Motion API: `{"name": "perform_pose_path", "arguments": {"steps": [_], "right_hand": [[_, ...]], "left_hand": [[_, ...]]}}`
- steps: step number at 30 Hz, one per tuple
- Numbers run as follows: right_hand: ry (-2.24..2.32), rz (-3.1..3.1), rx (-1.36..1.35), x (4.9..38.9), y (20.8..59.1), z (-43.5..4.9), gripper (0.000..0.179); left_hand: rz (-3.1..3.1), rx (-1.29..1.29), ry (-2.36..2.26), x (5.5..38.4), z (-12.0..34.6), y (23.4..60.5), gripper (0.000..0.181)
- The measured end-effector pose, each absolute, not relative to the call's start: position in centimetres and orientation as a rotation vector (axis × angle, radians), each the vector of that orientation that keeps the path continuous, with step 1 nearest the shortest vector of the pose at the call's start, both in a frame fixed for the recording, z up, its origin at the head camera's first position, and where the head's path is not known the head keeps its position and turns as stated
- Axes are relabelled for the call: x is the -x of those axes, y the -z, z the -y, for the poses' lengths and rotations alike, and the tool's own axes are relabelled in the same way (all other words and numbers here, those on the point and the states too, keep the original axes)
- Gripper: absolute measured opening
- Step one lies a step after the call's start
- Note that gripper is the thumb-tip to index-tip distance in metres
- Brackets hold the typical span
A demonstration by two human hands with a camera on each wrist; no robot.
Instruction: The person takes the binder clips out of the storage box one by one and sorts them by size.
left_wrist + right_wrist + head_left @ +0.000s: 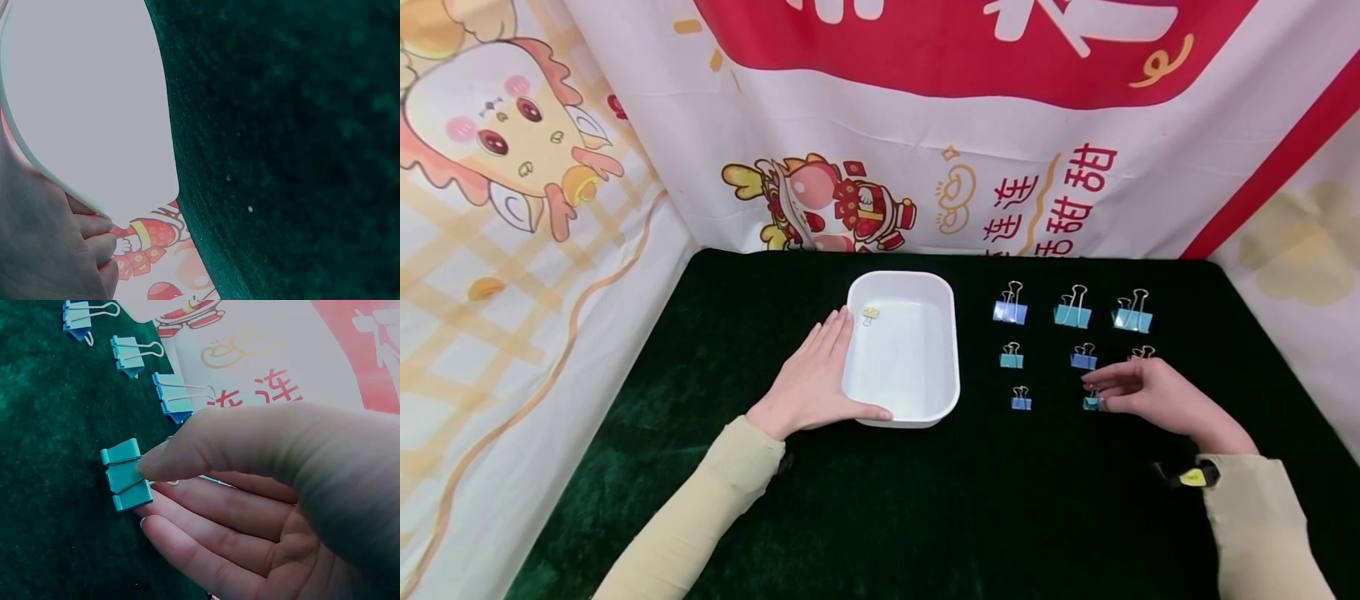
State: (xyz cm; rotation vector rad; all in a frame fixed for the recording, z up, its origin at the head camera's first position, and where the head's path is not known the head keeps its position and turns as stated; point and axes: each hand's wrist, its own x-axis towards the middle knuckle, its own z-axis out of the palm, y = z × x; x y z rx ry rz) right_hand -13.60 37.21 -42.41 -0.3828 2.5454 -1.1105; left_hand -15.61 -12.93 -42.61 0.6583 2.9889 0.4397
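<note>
My left hand (813, 375) rests against the left side of a white tray (946, 367), fingers stretched along the outer wall and thumb over the near rim. Inside the tray, near its left wall, lies a small yellow binder clip (870, 314). With thumb and fingertips, my right hand (1157, 396) pinches a small teal binder clip (127, 475) by its wire handles. Just beyond that hand are a blue binder clip (1083, 357) and a partly hidden pinkish one (1142, 352). The left wrist view shows the tray's pale outer wall (87, 100) beside the fingers.
Right of the tray, more binder clips stand in rows: a large blue one (1010, 312), two large teal ones (1072, 315), a smaller teal one (1011, 360) and a small blue one (1021, 403). Dark green cloth (925, 508) covers the table; printed curtains (700, 167) hang behind.
</note>
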Motion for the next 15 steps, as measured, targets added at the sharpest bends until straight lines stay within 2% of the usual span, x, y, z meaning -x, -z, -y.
{"name": "perform_pose_path", "arguments": {"steps": [15], "right_hand": [[1.143,-2.542,0.362,13.29,42.44,-37.50,0.038]], "left_hand": [[-2.987,-0.652,-0.442,15.45,12.88,42.52,0.143]]}}
